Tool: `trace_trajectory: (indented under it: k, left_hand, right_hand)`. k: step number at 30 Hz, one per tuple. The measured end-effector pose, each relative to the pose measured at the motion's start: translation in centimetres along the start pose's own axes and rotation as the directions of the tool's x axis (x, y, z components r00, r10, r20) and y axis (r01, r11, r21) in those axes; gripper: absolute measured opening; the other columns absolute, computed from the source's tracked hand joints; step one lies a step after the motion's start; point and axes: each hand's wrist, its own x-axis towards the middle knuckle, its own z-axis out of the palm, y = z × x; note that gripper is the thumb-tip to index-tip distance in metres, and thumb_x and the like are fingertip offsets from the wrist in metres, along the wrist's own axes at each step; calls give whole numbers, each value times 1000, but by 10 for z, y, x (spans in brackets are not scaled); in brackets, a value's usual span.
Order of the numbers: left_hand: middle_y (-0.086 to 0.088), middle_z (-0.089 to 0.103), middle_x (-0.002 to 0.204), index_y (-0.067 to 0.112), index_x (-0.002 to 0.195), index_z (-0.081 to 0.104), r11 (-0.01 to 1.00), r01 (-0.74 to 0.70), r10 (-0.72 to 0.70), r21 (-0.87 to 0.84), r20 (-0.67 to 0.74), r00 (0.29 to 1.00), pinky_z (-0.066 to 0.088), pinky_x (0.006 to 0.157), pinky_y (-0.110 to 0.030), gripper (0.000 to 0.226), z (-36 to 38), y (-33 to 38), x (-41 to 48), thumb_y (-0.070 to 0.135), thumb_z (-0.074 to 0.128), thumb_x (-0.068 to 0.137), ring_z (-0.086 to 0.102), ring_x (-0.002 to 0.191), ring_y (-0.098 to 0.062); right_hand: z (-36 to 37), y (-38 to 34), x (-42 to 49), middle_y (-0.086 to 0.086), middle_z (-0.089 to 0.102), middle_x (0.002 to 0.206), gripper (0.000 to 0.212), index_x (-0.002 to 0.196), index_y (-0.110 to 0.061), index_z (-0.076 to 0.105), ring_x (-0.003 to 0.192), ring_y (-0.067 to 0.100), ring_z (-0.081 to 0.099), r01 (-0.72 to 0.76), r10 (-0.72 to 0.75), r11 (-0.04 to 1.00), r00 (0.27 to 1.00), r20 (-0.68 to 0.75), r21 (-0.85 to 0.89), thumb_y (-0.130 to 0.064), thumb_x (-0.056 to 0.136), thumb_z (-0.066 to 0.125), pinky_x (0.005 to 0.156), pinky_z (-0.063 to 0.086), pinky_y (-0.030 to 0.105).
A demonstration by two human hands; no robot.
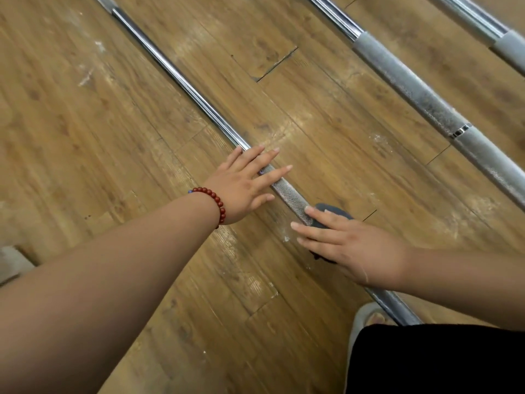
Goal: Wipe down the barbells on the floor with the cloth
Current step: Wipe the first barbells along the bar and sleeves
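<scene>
Wiping is in hand: cloth (332, 209), half hidden, is seemingly pressed onto nearest barbell (184, 81) on the floor (85, 132) by flat-fingered right hand (350, 247), steadied by open left hand (244, 183); a slide along it is called for next.

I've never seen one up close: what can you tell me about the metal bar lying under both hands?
The bar is a long, slim, chrome-looking barbell lying diagonally on the wooden floor. Its far stretch is smooth and shiny; near the hands it turns rough and knurled. The left hand lies flat across it, fingers straight; the right hand presses a dark cloth onto it.
</scene>
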Motion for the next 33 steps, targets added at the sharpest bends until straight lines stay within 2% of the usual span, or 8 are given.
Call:
trace_trajectory:
  k: [4,9,13,17,20,23,26,33]
  left_hand:
    - [2,-3,160,44,140,-11,999,38,-37,-37,12,999,-15,112,-38,55,1,4,0,53,15,93,-7,146,-21]
    - [3,-6,160,44,139,-11,997,43,-44,-62,-3,999,-14,112,-38,54,-2,5,-1,56,12,92,-10,146,-20]
    - [4,-8,160,45,139,-11,997,51,-50,-58,24,998,-15,112,-38,56,-6,8,0,53,16,91,-12,146,-20]
    - [6,1,160,37,150,5,996,68,-67,-60,27,997,-16,113,-43,61,-12,8,2,54,14,91,-9,147,-17]
    - [4,-1,160,31,152,3,992,126,-124,-22,79,989,-19,112,-41,69,-21,-4,11,60,18,91,-12,146,-15]
    - [2,-1,161,33,151,11,991,137,-134,-13,133,982,-18,113,-40,76,-23,-13,18,68,16,85,-15,146,-17]
    - [3,9,159,35,148,22,991,126,-119,-40,146,982,-16,114,-42,75,-23,-13,21,68,16,82,-10,146,-18]
    - [4,15,158,34,147,27,993,115,-107,-31,192,976,-14,113,-41,81,-28,-18,27,74,7,79,-2,147,-19]
  right_hand:
    - [-4,19,47,10,42,148,52,132,-5,55,138,32,27,-151,155,974,988,-11,171,-9,80,56,92,52,46]
    - [4,7,35,-10,11,156,60,147,-24,35,145,17,9,-315,359,842,933,-18,439,-7,90,45,110,30,37]
    - [2,-12,4,-18,-1,157,73,149,-37,16,144,0,4,-399,437,744,897,63,536,-4,92,46,112,9,10]
    - [-13,7,52,-11,29,152,57,146,-40,15,134,-2,28,-559,609,454,763,216,693,-23,101,45,108,21,10]
    - [-22,30,79,-16,59,118,42,140,-40,42,102,8,58,-585,647,125,660,381,801,-33,99,48,81,43,10]
    - [-15,32,66,-3,70,102,20,110,-46,62,96,27,65,-540,620,-118,616,486,834,-35,97,53,86,51,36]
    - [-10,30,56,11,68,94,19,104,-19,65,84,27,63,-459,512,-415,596,618,786,-26,100,48,76,48,36]
    - [-14,54,101,12,67,93,21,101,-23,65,85,27,61,-301,469,-573,643,605,763,-20,101,44,80,47,38]
